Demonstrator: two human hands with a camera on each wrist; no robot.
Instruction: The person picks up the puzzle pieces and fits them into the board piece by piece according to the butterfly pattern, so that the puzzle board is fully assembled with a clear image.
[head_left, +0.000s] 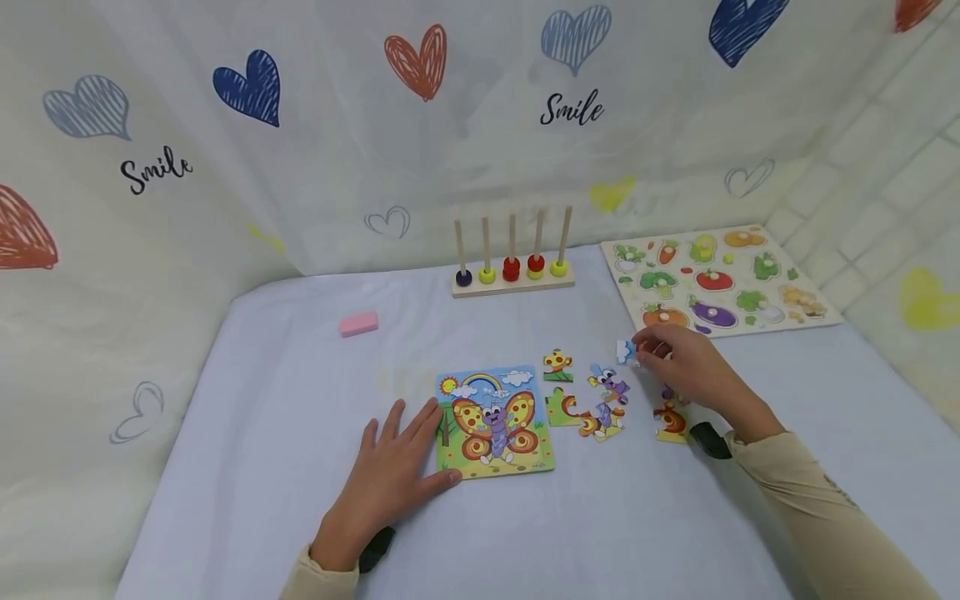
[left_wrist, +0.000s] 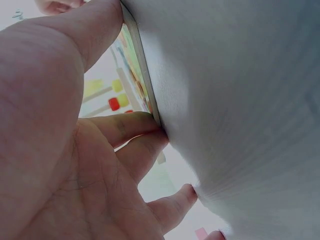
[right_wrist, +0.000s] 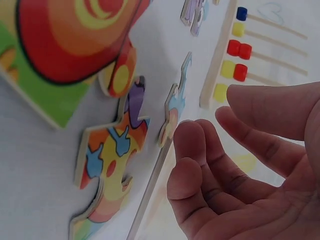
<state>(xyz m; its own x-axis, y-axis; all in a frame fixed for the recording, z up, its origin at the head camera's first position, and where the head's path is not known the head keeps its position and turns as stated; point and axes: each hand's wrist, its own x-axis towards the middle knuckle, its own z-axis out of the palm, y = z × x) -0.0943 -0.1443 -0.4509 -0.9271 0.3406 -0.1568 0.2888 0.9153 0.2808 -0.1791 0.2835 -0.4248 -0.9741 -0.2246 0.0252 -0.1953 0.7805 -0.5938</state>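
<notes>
A square butterfly puzzle board (head_left: 495,423) lies on the white cloth. My left hand (head_left: 393,458) has its fingers spread, touching the board's left edge, with the thumb at its lower left corner. In the left wrist view the board's thin edge (left_wrist: 140,65) meets the thumb and fingertips. My right hand (head_left: 686,362) is loosely bent over the table beside a blue-and-white puzzle piece (head_left: 625,352); no piece shows between thumb and fingers in the right wrist view. Below it lie an orange snail-like piece (head_left: 671,423) and another patterned piece (right_wrist: 107,150).
Several loose puzzle pieces (head_left: 603,417) lie right of the board. Behind stands a wooden peg abacus (head_left: 513,285) with coloured beads. A vegetable board (head_left: 712,283) lies at the back right, and a pink block (head_left: 359,324) at the back left. A heart-patterned curtain (head_left: 480,150) hangs behind.
</notes>
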